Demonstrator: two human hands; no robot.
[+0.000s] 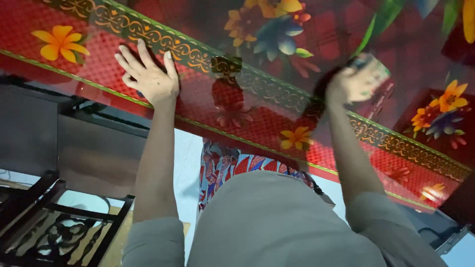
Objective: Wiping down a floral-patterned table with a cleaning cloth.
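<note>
My left hand (147, 74) lies flat, fingers spread, on the glossy red floral tablecloth (257, 113) near the table's front edge. Further right, my right hand (357, 81) is closed around a small pale cloth or sponge with green marks (372, 74), pressed against the tablecloth. That hand is blurred by motion. Both forearms reach up from grey sleeves at the bottom of the view.
The table edge runs diagonally from upper left to lower right, with a gold patterned border (188, 49). A black ornate metal chair (54, 227) stands at lower left. A dark cabinet (29, 128) sits under the table's left side.
</note>
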